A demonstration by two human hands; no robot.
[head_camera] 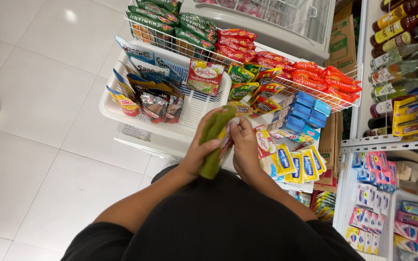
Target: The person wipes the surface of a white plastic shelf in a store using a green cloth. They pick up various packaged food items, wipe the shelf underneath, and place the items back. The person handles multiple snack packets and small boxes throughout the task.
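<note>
Head view: left hand point(200, 153) gripping green cloth point(214, 140), right hand point(245, 150) on packet point(227, 145).

The person wears a black top of finely ribbed knit, which fills the lower middle of the frame from the chest down to the bottom edge. Its fabric shows thin, close vertical ribs and no print or markings. The sleeves are short or pushed up: dark cloth covers the upper arms at the lower left and lower right of the frame, and both forearms are bare from there to the wrists. The left hand point(204, 150) and the right hand point(246, 151), at the centre of the frame, carry no gloves, and no watch or bracelet shows on the wrists.
</note>
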